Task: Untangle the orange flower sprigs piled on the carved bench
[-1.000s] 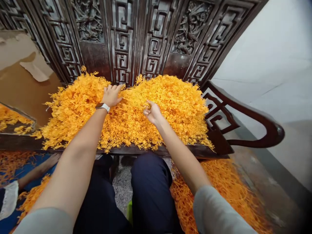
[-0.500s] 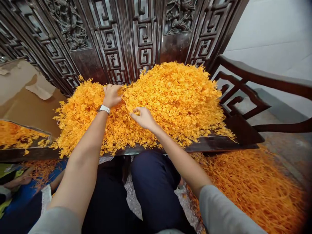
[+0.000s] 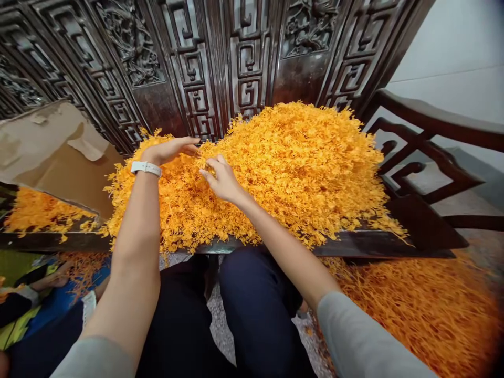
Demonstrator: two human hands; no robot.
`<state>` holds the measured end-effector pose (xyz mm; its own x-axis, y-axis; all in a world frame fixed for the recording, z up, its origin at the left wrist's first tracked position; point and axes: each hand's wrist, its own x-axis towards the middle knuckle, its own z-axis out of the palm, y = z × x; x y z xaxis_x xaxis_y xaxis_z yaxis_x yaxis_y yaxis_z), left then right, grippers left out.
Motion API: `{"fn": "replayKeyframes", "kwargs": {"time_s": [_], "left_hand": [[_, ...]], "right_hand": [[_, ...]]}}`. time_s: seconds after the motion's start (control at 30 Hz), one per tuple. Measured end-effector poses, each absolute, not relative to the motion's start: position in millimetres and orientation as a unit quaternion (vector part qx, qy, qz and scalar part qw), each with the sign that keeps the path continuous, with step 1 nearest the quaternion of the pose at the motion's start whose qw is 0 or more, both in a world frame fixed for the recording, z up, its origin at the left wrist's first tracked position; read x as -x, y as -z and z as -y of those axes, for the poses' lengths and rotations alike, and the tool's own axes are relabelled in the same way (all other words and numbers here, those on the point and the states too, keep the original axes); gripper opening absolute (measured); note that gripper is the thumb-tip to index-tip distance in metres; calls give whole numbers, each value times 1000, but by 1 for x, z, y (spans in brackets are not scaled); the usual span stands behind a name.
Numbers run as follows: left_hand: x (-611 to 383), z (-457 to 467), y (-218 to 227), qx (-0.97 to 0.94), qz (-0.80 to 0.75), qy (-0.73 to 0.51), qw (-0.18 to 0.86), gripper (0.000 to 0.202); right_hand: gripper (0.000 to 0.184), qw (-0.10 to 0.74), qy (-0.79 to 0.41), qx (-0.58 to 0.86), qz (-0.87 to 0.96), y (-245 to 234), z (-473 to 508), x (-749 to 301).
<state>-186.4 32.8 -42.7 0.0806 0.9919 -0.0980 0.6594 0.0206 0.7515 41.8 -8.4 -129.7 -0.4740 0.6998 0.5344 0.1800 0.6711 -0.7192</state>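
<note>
A wide heap of small orange artificial flowers (image 3: 307, 168) lies on a dark wooden bench. Over its left part my left hand (image 3: 173, 149), with a white-strapped watch at the wrist, reaches rightward with fingers stretched and palm down. Its thumb and fingertips are partly hidden against the heap. Just right of and below those fingertips is my right hand (image 3: 222, 179), its thumb and fingers curled in toward each other. Orange shows at its fingertips, but whether this is a held piece or the heap behind is unclear. The two hands nearly meet.
A torn cardboard box flap (image 3: 59, 152) leans at the left, with more orange pieces beside it. The bench has a carved back (image 3: 220, 63) and a right armrest (image 3: 437, 126). Orange strands (image 3: 417, 310) pile on the floor at right. Another person's foot (image 3: 55, 281) shows at lower left.
My left hand has turned from a bent grip to stretched fingers. My right hand has moved up and left toward it. The view has shifted slightly left.
</note>
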Motion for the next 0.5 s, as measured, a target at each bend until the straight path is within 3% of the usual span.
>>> {"fn": "replayKeyframes", "kwargs": {"time_s": [0.07, 0.2, 0.3, 0.43, 0.5], "left_hand": [[172, -37, 46, -647, -631, -254, 344, 31], [146, -43, 61, -660, -614, -221, 371, 40], [142, -38, 62, -644, -604, -285, 374, 43], [149, -34, 60, -519, -609, -494, 340, 42], [152, -39, 63, -457, -593, -547, 373, 37]], "right_hand": [[8, 423, -246, 224, 843, 124, 13, -28], [26, 353, -128, 151, 914, 116, 32, -10], [22, 316, -47, 163, 934, 119, 47, -10], [19, 342, -96, 280, 892, 133, 53, -17], [19, 369, -150, 313, 862, 137, 51, -17]]}}
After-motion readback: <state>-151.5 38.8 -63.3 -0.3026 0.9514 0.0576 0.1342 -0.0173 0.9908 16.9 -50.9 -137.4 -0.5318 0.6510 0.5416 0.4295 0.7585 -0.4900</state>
